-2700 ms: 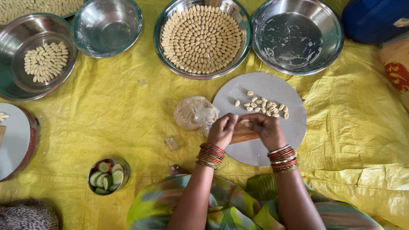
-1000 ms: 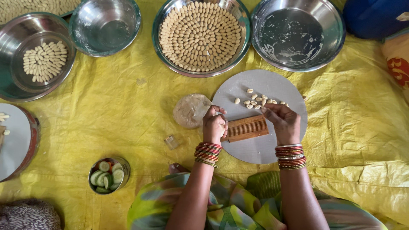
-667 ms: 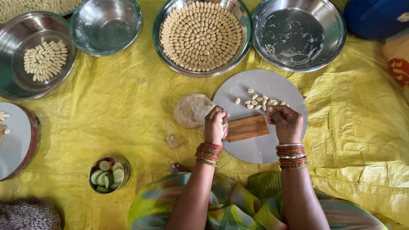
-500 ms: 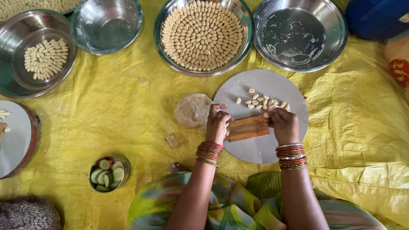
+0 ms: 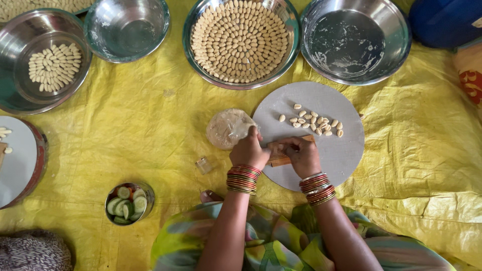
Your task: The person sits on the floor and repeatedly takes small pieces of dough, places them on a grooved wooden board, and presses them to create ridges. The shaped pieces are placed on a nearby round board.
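A yellow tarp (image 5: 150, 130) fills the frame. Right of centre lies a round grey board (image 5: 346, 150) bearing small shaped dough pieces (image 5: 311, 120). At the board's left edge, a clear dough bag (image 5: 228, 128). The left hand (image 5: 249, 150) and right hand (image 5: 304, 158), fingers curled, grip a ridged wooden paddle (image 5: 278, 155).

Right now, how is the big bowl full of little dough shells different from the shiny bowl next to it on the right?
The full bowl is packed with small ridged dough pieces laid in neat rings; the right bowl holds none, only whitish smears on its bottom. The full bowl's base is hidden under the pieces; the right bowl's base shows bare and glossy. Both are round steel bowls standing upright on the yellow sheet, beyond the grey round board.
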